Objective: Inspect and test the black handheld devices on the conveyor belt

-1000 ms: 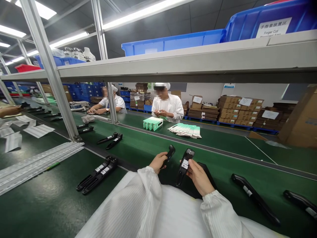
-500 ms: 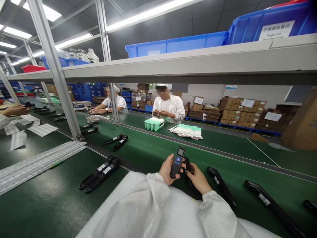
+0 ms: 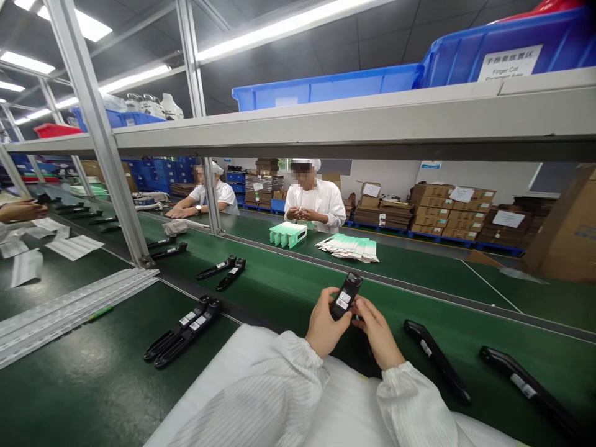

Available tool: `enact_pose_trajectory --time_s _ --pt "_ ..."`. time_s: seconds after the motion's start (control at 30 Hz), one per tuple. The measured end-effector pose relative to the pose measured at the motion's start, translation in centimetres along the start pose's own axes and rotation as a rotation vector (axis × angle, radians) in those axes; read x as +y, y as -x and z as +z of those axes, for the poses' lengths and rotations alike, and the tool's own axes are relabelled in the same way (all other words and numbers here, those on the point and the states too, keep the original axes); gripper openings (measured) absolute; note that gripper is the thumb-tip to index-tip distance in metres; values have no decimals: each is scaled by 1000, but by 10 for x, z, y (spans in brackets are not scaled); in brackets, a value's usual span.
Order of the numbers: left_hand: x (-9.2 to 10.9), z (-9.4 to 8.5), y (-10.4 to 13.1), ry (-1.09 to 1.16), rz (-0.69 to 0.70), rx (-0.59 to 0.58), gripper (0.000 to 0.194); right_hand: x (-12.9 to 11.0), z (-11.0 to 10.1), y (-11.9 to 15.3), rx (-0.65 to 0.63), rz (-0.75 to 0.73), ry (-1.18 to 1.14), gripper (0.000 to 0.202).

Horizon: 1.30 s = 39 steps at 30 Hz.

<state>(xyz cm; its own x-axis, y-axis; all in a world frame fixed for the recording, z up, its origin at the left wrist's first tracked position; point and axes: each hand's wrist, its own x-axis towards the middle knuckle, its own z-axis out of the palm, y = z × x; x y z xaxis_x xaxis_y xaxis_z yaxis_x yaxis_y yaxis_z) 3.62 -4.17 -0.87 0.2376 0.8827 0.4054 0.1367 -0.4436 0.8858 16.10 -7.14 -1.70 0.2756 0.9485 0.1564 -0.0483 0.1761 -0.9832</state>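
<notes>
My left hand point(image 3: 326, 324) is closed around a black handheld device point(image 3: 345, 297), tilted, with its back and a white label facing up. My right hand point(image 3: 378, 335) is beside the device's right edge, fingers bent and pressed together. A dark bit shows by those fingertips, but what they pinch is hidden. To the right on the green belt lie a black device point(image 3: 437, 360) and another black device point(image 3: 526, 388), both bearing white labels. Left of my hands, a pair of slim black housings point(image 3: 184, 332) with labels rests on the bench.
Two smaller black parts point(image 3: 223, 272) lie on the belt point(image 3: 279, 298). Across it, a co-worker point(image 3: 314, 202) stands behind green-white cartons point(image 3: 288, 234) and a stack of flat cartons point(image 3: 349, 247). A metal post point(image 3: 109, 143) and overhead shelf point(image 3: 326, 127) frame the station. White strips point(image 3: 79, 304) lie left.
The device in my left hand has been turned from its screen side to its labelled back. My right fingers have shifted along its side. The devices on the belt have slid to the right.
</notes>
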Motion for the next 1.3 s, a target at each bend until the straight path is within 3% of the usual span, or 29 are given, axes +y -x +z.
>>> enact_pose_trajectory --time_s 0.1,0.23,0.3,0.5,0.63,0.8,0.93,1.0,1.13,1.3 --pt "7 1 6 -28 52 -12 44 -11 10 8 -84 73 -262 37" --pt "9 2 5 132 38 -25 40 -14 13 11 -68 67 -315 36" --pt "4 0 0 277 -77 11 36 -14 12 11 -60 73 -294 37" --pt "-25 -21 -25 637 -616 187 46 -14 12 12 -37 79 -242 34" --pt "-36 -33 -33 722 -784 233 37 -12 12 12 -31 83 -232 34" --pt "-36 -32 -34 705 -764 193 33 -7 11 10 -83 134 -236 40" --pt "-35 -28 -32 671 -738 157 34 7 14 6 -79 282 -150 43" --pt "-35 -27 -31 648 -729 145 34 17 14 3 -79 321 61 43" --pt "-35 -25 -30 587 -694 114 32 31 9 -7 -40 205 511 28" --pt "-35 -22 -27 509 -639 78 26 36 -1 -12 54 106 752 43"
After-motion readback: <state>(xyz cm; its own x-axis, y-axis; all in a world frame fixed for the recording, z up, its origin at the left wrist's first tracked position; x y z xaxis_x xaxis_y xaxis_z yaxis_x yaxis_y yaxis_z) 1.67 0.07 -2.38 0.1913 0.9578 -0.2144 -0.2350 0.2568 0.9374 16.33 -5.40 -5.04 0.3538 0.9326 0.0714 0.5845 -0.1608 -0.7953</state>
